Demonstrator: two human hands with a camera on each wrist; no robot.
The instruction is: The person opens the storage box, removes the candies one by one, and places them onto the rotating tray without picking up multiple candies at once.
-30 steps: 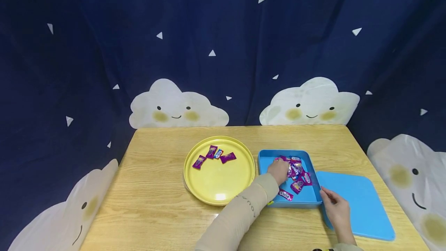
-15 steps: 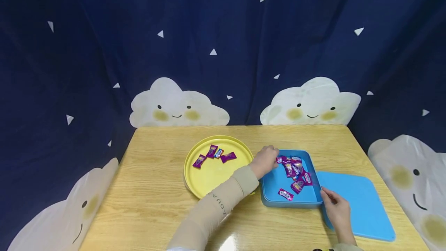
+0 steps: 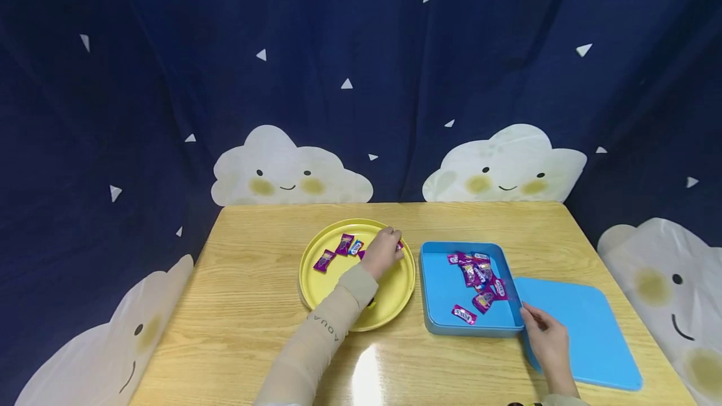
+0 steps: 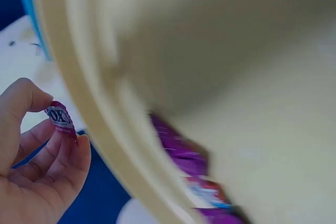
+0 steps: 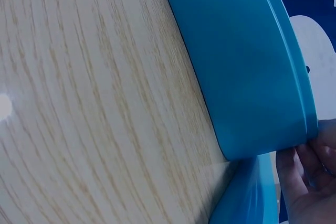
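Note:
My left hand is over the right part of a round yellow tray. Between thumb and fingers it pinches a small purple-wrapped candy with white lettering. Several wrapped candies lie on the tray, among them a purple one and a blue-and-red one; the hand partly covers another. At the right, my right hand grips the near right corner of a blue box, fingertips at its rim in the right wrist view. A pile of wrapped candies fills part of the box, and a single candy lies apart from them.
A flat blue lid lies on the wooden table right of the box, partly behind the right hand. Behind the table hangs a dark blue curtain with white clouds and triangles.
The left hand has moved left, out of the blue box and over to the yellow tray, carrying a candy. The right hand has stayed at the box's corner.

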